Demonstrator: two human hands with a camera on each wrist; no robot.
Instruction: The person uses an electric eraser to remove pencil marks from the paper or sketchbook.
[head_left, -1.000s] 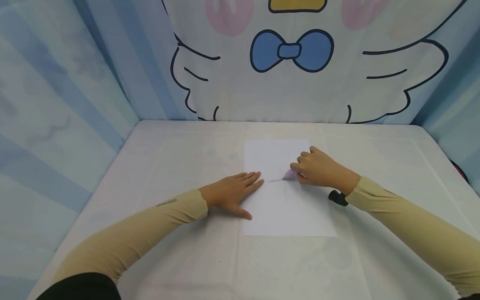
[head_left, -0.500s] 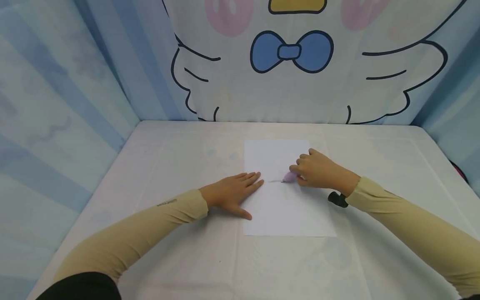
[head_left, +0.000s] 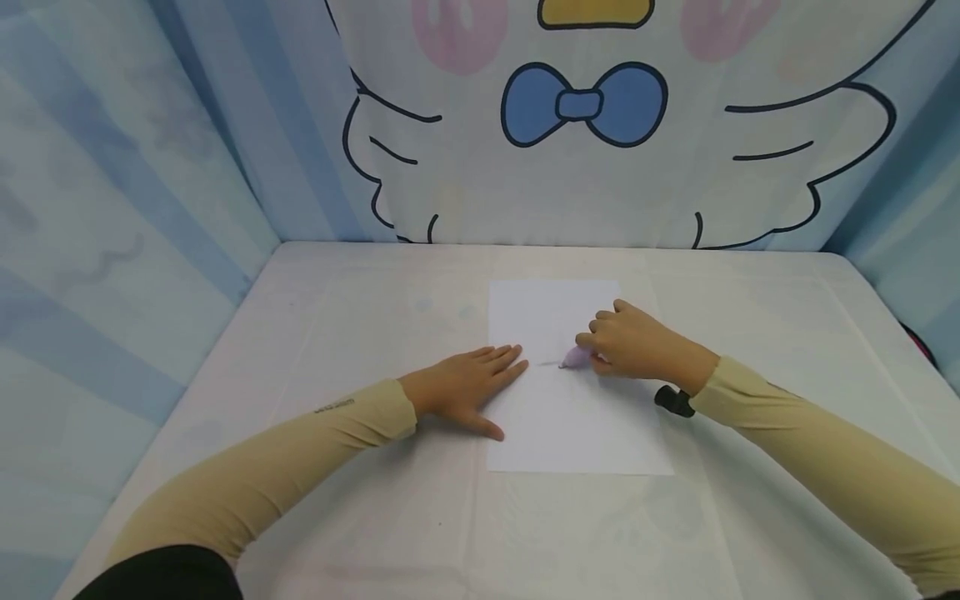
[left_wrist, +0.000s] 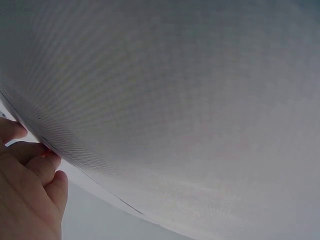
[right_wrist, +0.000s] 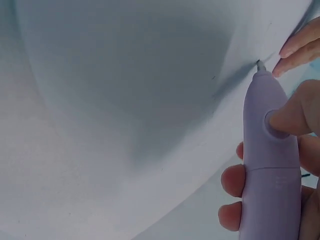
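In the head view a white sheet of paper point(head_left: 577, 433) lies on the table, with a short faint grey line point(head_left: 546, 363) near its middle. My left hand point(head_left: 465, 385) rests flat on the paper's left edge, fingers straight and thumb spread. My right hand point(head_left: 637, 340) grips a lilac electric eraser point(head_left: 576, 357), tilted with its tip down on the paper at the line's right end. The right wrist view shows the eraser's body point(right_wrist: 270, 200) held between fingers and thumb, the thumb point(right_wrist: 295, 117) pressing its round button. The tip point(right_wrist: 261, 65) is small and grey.
A white cloth covers the table point(head_left: 360, 317). Behind it hangs a curtain point(head_left: 577, 192) with a cartoon print and a blue bow tie. Light blue fabric point(head_left: 97, 250) walls the left side and the right. A black device point(head_left: 675, 400) sits at the right wrist.
My right hand has shifted slightly left and towards me with the eraser, its tip still near the line. The line looks somewhat shorter at its right end. The left hand stays in place.
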